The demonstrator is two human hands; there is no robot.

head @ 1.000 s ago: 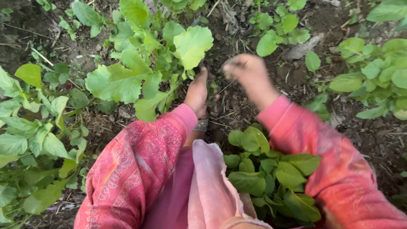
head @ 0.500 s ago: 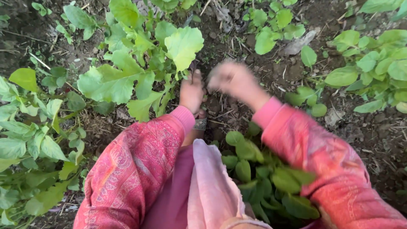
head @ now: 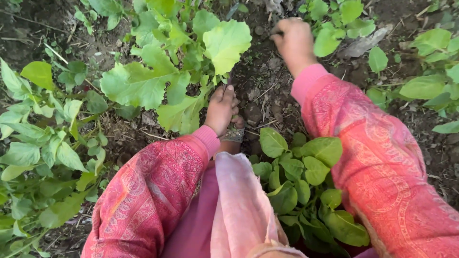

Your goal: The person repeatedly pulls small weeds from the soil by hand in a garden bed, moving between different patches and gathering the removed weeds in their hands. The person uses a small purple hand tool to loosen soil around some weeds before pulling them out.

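left hand [head: 221, 110] low at frame centre, fingers loosely curled at the broad-leaf plant's [head: 181, 71] base, plant just upper left | right hand [head: 292, 40] top centre, fisted on thin stem [head: 276, 33]

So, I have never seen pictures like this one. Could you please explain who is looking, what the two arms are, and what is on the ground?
The picture comes from a camera worn on a person's head, looking down, so the two arms in pink patterned sleeves are that person's own. There is no machine here, only bare hands.

The left hand reaches down to the base of a plant with broad, pale green lobed leaves; whether its fingers grip a stem is hidden. The right hand is stretched further out, closed in a fist over the dark soil. Something thin seems pinched in it, but it is too small to tell what.

Between the arms lies a pale pink cloth, and beside it a bunch of small oval dark green leaves. More leafy plants grow all around.
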